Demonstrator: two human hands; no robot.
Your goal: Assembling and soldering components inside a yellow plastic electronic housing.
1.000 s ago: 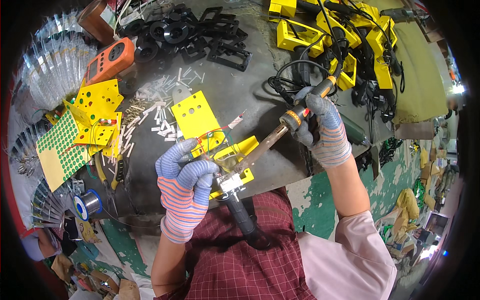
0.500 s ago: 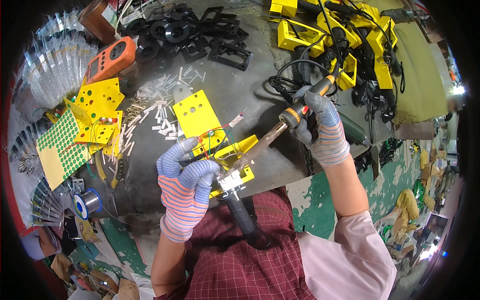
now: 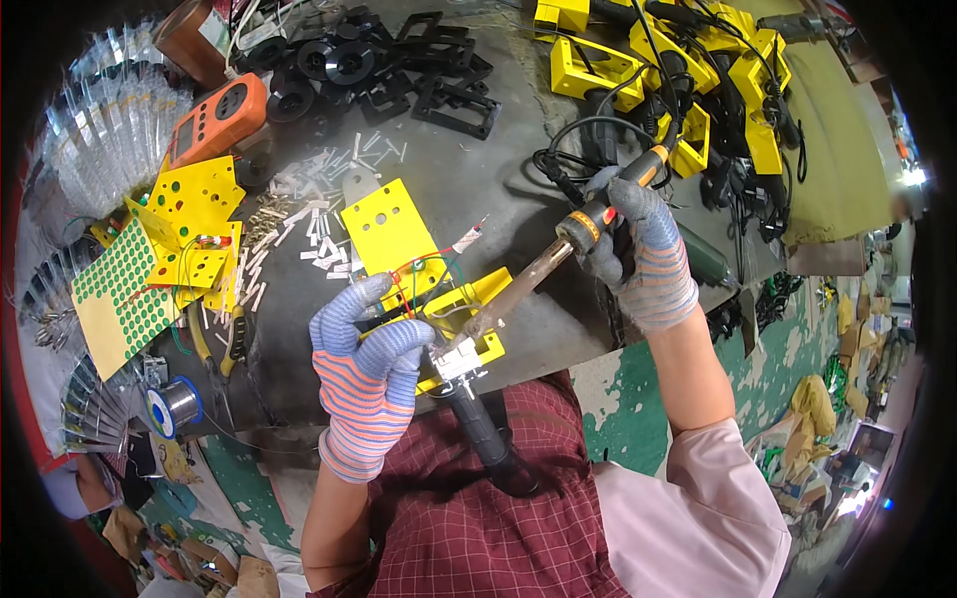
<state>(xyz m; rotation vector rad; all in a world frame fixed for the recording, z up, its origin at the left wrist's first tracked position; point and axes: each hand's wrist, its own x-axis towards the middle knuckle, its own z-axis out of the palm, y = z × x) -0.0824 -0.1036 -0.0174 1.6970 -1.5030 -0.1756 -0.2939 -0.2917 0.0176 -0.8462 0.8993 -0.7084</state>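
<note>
My right hand point(image 3: 646, 254), in a striped knit glove, grips a soldering iron point(image 3: 538, 274) with a dark handle and orange bands. Its long metal shaft slants down-left to a white block point(image 3: 457, 359) with metal terminals. That block sits at the top of a black ribbed handle point(image 3: 483, 427), which rests against my apron. Beside the block, my left hand point(image 3: 367, 384), also gloved, has its fingers bent and pinched; what they hold is hidden. Just beyond the fingers are a yellow bracket point(image 3: 485, 291) and a yellow plate point(image 3: 387, 227) with red and green wires.
Black frames point(image 3: 459, 108) and spools lie at the far side. Yellow housings with black cables point(image 3: 598, 75) are piled at far right. On the left are an orange meter point(image 3: 221, 118), white sleeves point(image 3: 324, 239), pliers point(image 3: 235, 339), a solder spool point(image 3: 174, 406) and a green-dotted sheet point(image 3: 125, 289).
Almost nothing differs. The soldering iron stays at the white block, and my left hand has shifted very slightly left.
</note>
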